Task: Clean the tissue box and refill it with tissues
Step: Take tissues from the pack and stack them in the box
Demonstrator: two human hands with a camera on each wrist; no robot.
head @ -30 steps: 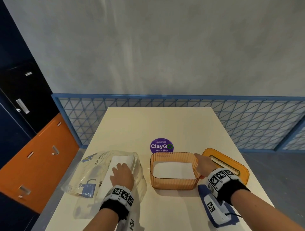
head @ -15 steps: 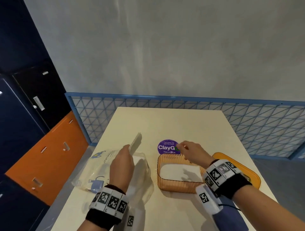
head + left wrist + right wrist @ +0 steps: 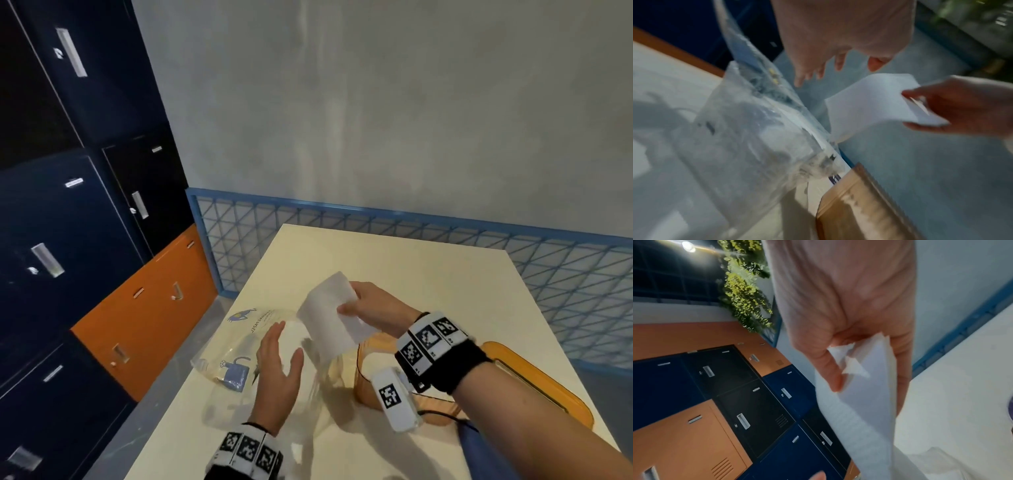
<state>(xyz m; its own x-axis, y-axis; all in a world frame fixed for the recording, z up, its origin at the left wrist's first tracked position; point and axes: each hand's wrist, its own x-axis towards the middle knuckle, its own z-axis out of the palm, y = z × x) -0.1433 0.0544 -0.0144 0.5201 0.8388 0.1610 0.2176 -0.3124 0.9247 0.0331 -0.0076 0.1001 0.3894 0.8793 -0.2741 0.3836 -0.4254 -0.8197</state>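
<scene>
Surface: a cream-coloured table (image 3: 411, 274) stands against a blue lattice railing (image 3: 445, 233), with a grey plaster wall (image 3: 376, 102) behind. To the left runs a bank of dark blue, black and orange lockers (image 3: 85, 222). The right wrist view also shows green foliage (image 3: 744, 288) high above the lockers.

On the table: a clear plastic tissue wrapper (image 3: 239, 359) with blue print lies crumpled at the left. The orange ribbed tissue box (image 3: 370, 387) sits just to its right, largely hidden behind the right wrist. The orange lid (image 3: 548, 394) of the box lies flat on the table at the right, apart from the box.

Pose: both forearms reach forward over the near edge of the table, each wearing a black wristband with coded markers. The right forearm crosses above the tissue box.

Left hand (image 3: 277, 373): raised over the wrapper, palm turned inward, fingers straight and spread, touching nothing.

Right hand (image 3: 373, 308): raised above the table between wrapper and box. Its thumb and fingers pinch one end of a white stack of tissues (image 3: 332, 315); the stack hangs tilted, free end bending down and to the left toward the wrapper.
</scene>
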